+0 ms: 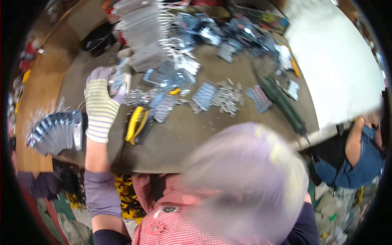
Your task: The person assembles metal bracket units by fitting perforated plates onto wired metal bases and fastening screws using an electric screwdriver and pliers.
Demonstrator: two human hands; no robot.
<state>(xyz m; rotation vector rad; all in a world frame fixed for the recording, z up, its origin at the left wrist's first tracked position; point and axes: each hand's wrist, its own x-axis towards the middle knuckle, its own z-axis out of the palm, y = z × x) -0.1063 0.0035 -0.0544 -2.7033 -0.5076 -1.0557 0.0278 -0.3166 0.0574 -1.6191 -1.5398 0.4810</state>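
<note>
My left hand [99, 108], in a striped knit glove, rests over the table's left side with thumb and fingers apart. A pale blue-and-white thing [119, 77] lies between its thumb and fingers; whether they touch it is unclear. My right hand [249, 179], gloved too, is raised very near the camera and smeared by motion, its fingers unreadable. Beside the left hand is a fanned row of grey flat pieces [57, 130]. Yellow-and-black handled pliers [137, 124] lie to its right. Small metal pieces [226, 98] are heaped mid-table near a bluish patterned packet [205, 95].
A tall stack of translucent flat pieces [143, 34] with white ends stands at the back. Shiny bluish packets [241, 32] pile up behind. A dark green powered screwdriver [281, 104] lies right, by a white board [335, 61]. Another person [351, 159] is at the far right.
</note>
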